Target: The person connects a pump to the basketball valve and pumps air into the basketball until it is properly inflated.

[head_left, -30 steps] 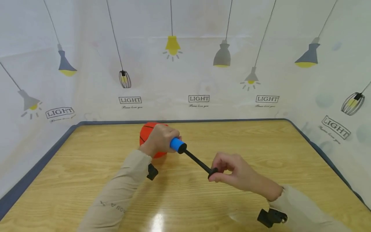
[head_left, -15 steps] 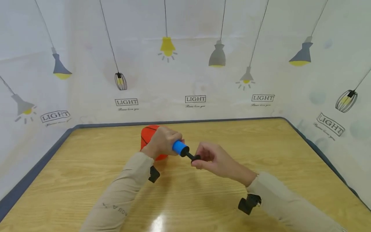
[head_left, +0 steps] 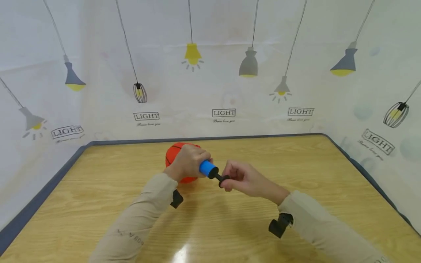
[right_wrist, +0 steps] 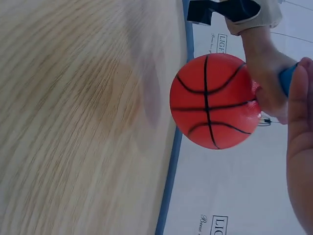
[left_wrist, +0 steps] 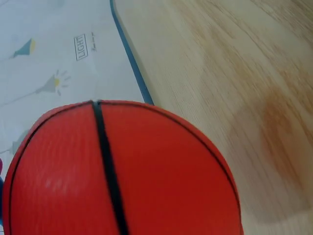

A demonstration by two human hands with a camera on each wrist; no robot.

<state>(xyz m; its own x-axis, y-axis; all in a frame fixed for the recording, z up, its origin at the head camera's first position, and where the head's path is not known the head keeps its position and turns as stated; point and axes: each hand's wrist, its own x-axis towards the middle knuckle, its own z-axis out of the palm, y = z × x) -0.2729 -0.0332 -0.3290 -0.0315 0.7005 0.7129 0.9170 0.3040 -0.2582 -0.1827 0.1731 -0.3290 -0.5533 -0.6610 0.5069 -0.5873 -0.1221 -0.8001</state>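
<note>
My left hand (head_left: 189,160) grips the blue barrel of a small hand pump (head_left: 207,168), its black-capped end pointing right and toward me. From that end a short length of black rod sticks out to a black handle (head_left: 224,181), pinched between the thumb and fingers of my right hand (head_left: 246,179). Behind the left hand is a red-orange toy basketball (head_left: 172,152) with black lines, partly covered by that hand. The right wrist view shows the ball (right_wrist: 212,98) nearly round, close against the left hand. It fills the lower left wrist view. The pump's far end is hidden.
A light wooden table (head_left: 131,204) lies below, with the ball's shadow on it. A white sheet (head_left: 184,91) printed with lamps stands along the back and sides, with a dark blue border at the table edge. Black wrist mounts (head_left: 280,225) sit under the sleeves.
My right hand has moved left and away from me, pushing most of the pump's rod into the barrel. The left hand and ball have shifted slightly right, and the ball's outline looks rounder.
</note>
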